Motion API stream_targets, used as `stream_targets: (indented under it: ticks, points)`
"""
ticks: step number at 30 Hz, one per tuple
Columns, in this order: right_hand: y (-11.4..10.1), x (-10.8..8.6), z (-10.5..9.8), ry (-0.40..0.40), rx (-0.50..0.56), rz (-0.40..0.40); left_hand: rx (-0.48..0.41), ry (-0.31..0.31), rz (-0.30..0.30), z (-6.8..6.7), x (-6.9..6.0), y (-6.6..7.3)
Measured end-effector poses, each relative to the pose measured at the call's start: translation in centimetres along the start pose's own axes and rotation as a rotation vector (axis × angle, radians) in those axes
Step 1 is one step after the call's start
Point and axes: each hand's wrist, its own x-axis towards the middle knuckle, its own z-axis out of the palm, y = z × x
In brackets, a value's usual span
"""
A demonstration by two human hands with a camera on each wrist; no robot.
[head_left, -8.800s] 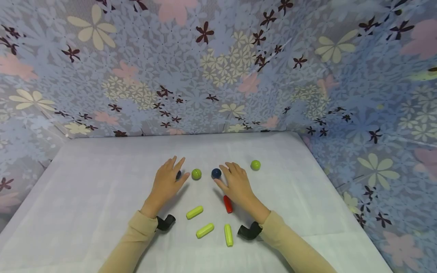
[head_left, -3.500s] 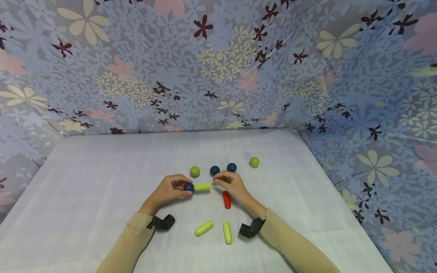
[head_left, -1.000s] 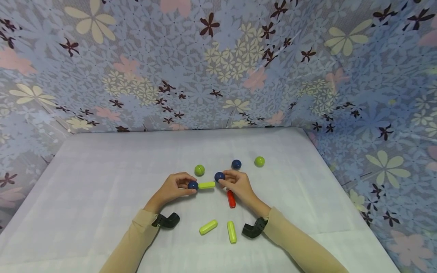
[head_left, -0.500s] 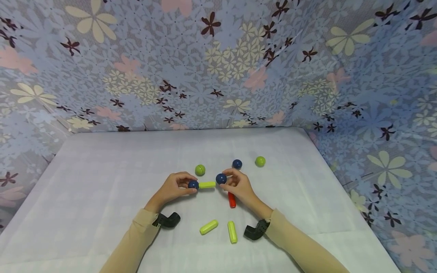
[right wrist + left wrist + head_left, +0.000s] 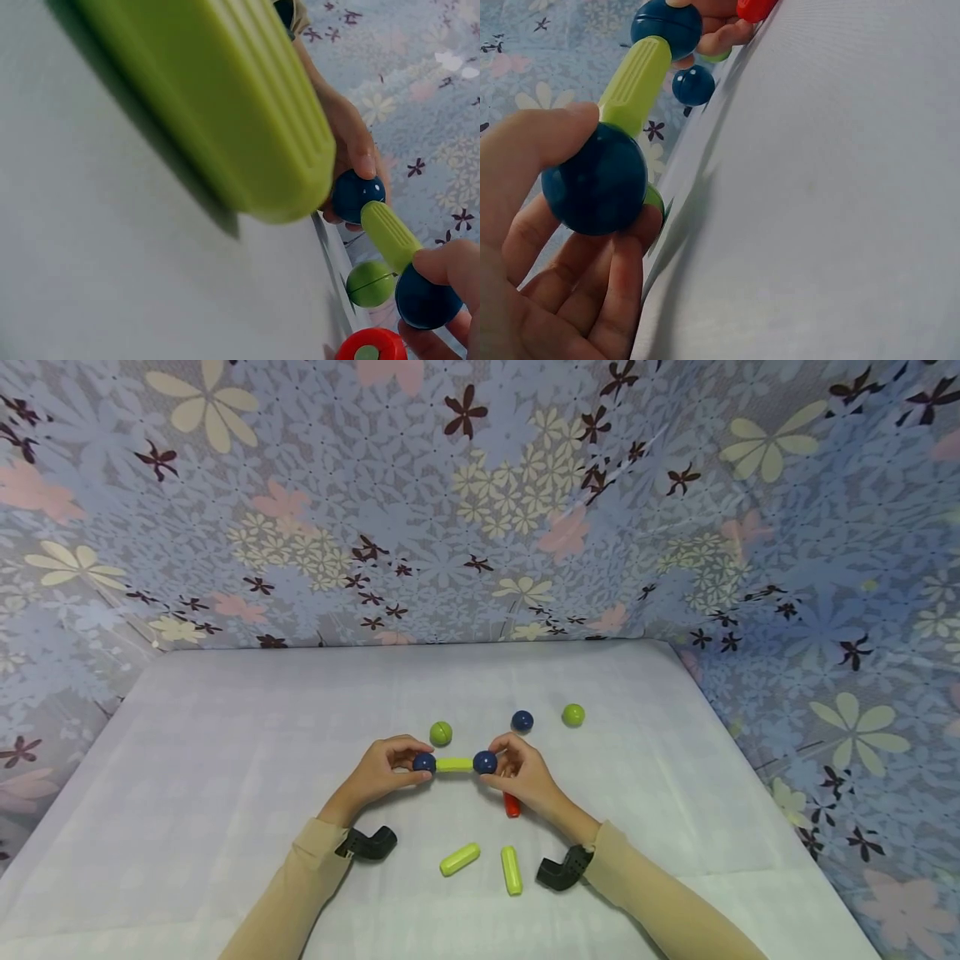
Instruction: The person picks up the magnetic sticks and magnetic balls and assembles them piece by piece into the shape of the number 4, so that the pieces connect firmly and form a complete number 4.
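My left hand (image 5: 386,770) pinches a dark blue ball (image 5: 596,180) between thumb and fingers. A yellow-green stick (image 5: 454,764) with ridged sides runs from that ball to a second dark blue ball (image 5: 485,762), which my right hand (image 5: 527,774) grips. Both balls touch the stick's ends, and the three form a straight dumbbell shape held above the table. Just behind it lies a green ball (image 5: 441,733) with a groove across it. A red stick (image 5: 512,805) lies partly hidden under my right hand.
Two yellow-green sticks (image 5: 460,859) lie on the white-covered table (image 5: 225,760) between the forearms. Behind the right hand sit a third blue ball (image 5: 522,721) and another green ball (image 5: 573,715). A flowered cloth (image 5: 420,527) hangs behind and to the right.
My right hand has picked up a blue ball from the table and moved it left against the stick's free end, closing the gap. Earlier, my left hand took up its ball and stick.
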Motion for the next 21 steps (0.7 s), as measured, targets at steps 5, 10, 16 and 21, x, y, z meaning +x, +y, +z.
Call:
stream_targets:
  ticks: [5,10,16,21]
  points:
    - [-0.2,-0.3,0.0,-0.015,-0.081,-0.010,0.030,0.005,-0.002,-0.1,0.0,0.0]
    - [-0.5,-0.6,0.1,-0.036,-0.131,-0.011,0.061,0.009,0.007,-0.1,0.0,-0.1]
    - [1.4,-0.2,0.0,-0.042,-0.141,0.015,0.062,0.010,-0.019,-0.1,0.0,-0.1]
    - [3.3,0.1,0.0,-0.052,-0.162,-0.021,0.054,0.023,-0.038,-0.1,0.1,-0.3]
